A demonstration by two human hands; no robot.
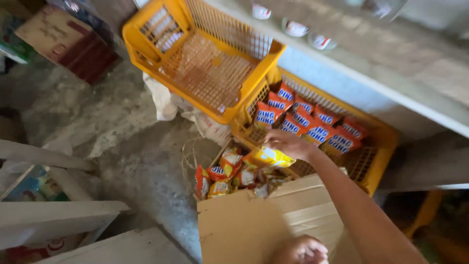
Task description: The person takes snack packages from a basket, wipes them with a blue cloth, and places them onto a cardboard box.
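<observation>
At bottom centre of frame: left hand (299, 250) resting on brown cardboard box flap (264, 220), grip blurred, cannot tell whether clenched. Just above, mid-frame: right hand (288, 143) pinching yellow crinkly plastic snack packet (271, 156) over open box of mixed orange packets (229, 177). Packet likely light, soft, slippery; best pinched at sealed edge. Beyond: yellow plastic crate (376, 161) with red-blue packets (312, 124); empty tilted yellow crate (200, 58) upper centre.
</observation>
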